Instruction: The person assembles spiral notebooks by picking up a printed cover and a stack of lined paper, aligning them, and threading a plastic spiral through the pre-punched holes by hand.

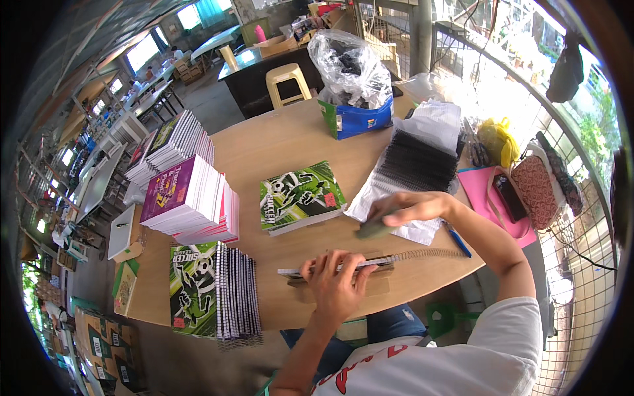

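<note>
My left hand (335,280) is closed over a thin notebook (285,271) standing on edge, its bound side up, near the table's front edge. From the notebook's right end a loose spiral coil (429,253) stretches to the right. Above that coil, my right hand (419,208) grips a dark grey-green pad-like object (374,229), slightly blurred; its exact kind is unclear. Just beyond my hands lies a stack of green soccer-themed notebooks (300,197). Further left, finished-looking notebooks with coiled spines (238,290) form a row beside a green cover (193,290).
Many dark coils (422,162) lie on white sheeting at the right, near a blue-handled tool (460,243). Purple-covered books (181,191) are piled at the left. A blue-green box (363,120) holds a clear plastic bag. A phone (510,197) rests on a pink folder (475,181).
</note>
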Demonstrator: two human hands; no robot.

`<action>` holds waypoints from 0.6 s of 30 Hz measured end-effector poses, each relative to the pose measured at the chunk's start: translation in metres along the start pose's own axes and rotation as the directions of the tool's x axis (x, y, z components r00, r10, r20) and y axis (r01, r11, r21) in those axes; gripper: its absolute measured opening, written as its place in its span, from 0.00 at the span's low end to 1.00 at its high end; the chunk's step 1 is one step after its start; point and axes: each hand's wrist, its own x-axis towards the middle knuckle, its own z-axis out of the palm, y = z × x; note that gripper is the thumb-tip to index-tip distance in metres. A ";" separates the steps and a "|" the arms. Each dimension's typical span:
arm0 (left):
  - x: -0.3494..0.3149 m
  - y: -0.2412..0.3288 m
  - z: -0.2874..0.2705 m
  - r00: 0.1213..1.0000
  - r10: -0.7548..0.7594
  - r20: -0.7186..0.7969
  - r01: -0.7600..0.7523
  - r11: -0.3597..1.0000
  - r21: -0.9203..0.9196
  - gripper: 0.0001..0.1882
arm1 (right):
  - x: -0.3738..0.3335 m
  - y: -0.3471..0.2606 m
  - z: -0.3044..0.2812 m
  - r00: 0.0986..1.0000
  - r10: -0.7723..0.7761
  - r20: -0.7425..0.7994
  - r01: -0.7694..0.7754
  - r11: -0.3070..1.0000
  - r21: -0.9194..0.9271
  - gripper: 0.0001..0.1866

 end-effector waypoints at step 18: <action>0.004 -0.001 -0.003 0.996 0.033 0.079 -0.032 0.999 -0.018 0.22 | -0.021 0.018 0.016 0.996 -0.003 0.091 0.004 1.000 -0.014 0.33</action>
